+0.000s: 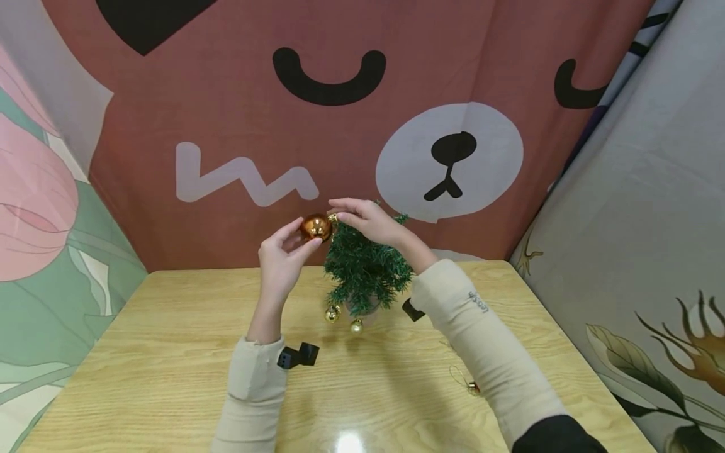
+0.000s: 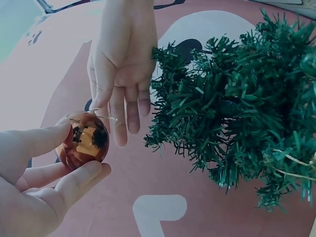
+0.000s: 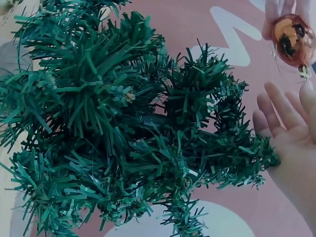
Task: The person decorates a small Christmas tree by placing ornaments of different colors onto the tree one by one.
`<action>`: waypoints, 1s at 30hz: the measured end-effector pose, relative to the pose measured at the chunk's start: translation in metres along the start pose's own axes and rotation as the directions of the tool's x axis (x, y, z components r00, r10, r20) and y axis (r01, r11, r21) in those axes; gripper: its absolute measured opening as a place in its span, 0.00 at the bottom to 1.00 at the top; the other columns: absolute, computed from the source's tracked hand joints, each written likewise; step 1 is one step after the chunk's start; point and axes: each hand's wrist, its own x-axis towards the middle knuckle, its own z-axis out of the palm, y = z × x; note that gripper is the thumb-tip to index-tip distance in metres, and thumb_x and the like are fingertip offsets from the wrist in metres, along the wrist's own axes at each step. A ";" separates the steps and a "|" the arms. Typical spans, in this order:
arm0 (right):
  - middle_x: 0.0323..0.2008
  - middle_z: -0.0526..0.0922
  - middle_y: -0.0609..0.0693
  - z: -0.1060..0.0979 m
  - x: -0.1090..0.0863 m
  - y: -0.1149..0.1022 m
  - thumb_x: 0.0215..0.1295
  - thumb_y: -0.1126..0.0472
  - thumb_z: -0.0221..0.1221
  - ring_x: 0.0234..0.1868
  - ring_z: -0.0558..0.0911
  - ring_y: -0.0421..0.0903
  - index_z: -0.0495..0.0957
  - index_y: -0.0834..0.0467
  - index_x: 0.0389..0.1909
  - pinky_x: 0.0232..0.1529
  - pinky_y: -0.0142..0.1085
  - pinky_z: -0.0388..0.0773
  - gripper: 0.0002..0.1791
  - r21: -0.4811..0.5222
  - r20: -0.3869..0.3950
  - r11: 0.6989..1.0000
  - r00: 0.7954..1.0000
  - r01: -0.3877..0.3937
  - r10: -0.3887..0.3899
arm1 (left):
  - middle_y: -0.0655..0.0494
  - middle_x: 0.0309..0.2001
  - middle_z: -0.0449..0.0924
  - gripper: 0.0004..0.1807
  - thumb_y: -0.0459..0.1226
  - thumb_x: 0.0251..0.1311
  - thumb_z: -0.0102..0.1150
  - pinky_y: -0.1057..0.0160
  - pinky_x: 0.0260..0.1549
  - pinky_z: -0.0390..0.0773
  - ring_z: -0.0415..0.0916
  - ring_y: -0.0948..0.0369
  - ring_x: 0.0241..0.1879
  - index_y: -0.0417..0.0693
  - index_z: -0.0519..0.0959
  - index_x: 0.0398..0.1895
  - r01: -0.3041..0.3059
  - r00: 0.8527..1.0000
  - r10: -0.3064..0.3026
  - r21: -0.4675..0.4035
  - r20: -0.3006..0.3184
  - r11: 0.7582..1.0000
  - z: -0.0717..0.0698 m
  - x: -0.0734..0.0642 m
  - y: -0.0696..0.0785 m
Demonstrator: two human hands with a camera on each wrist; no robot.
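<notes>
My left hand [image 1: 283,261] holds a shiny copper-coloured Christmas ball [image 1: 316,227] between thumb and fingers, left of the treetop. In the left wrist view the ball [image 2: 86,139] has a thin hanging loop [image 2: 111,118] at its cap. My right hand [image 1: 370,221] reaches across the top of the small green artificial Christmas tree [image 1: 368,264], fingers extended. Its thumb [image 2: 102,96] is at the ball's cap; whether it touches cannot be told. The tree [image 3: 113,123] fills much of the right wrist view. Two gold baubles, one [image 1: 332,313] left of the other [image 1: 356,326], sit low at its front.
A small red ornament [image 1: 473,388] with a thin loop lies on the wooden table [image 1: 170,365], partly behind my right sleeve. A printed bear curtain [image 1: 238,126] hangs behind the table, with patterned cloths at both sides. Small black cameras sit at both wrists.
</notes>
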 end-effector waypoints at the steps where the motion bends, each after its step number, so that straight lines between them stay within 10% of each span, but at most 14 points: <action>1: 0.57 0.67 0.63 -0.001 0.000 0.000 0.69 0.67 0.42 0.58 0.67 0.52 0.59 0.70 0.61 0.55 0.37 0.65 0.21 0.021 0.019 1.000 1.000 -0.003 0.003 | 0.41 0.51 0.72 0.27 0.29 0.49 0.63 0.69 0.38 0.75 0.74 0.53 0.46 0.33 0.69 0.56 0.006 1.000 -0.006 -0.004 0.003 1.000 0.000 0.000 0.000; 19: 0.49 0.74 0.61 -0.007 0.001 0.004 0.69 0.67 0.43 0.50 0.73 0.49 0.66 0.71 0.55 0.55 0.47 0.63 0.17 0.205 0.159 0.974 0.985 -0.096 0.063 | 0.40 0.51 0.72 0.28 0.29 0.50 0.62 0.68 0.39 0.75 0.74 0.53 0.47 0.34 0.69 0.56 0.040 0.999 -0.039 -0.042 0.028 0.998 0.003 0.002 0.001; 30: 0.31 0.79 0.59 -0.006 0.002 0.007 0.61 0.68 0.54 0.39 0.71 0.67 0.78 0.68 0.32 0.42 0.55 0.68 0.07 0.178 0.006 0.983 0.999 -0.055 0.054 | 0.40 0.51 0.72 0.27 0.28 0.50 0.62 0.69 0.40 0.74 0.74 0.54 0.47 0.33 0.68 0.56 0.043 0.999 -0.042 -0.055 0.018 0.998 0.001 0.003 0.003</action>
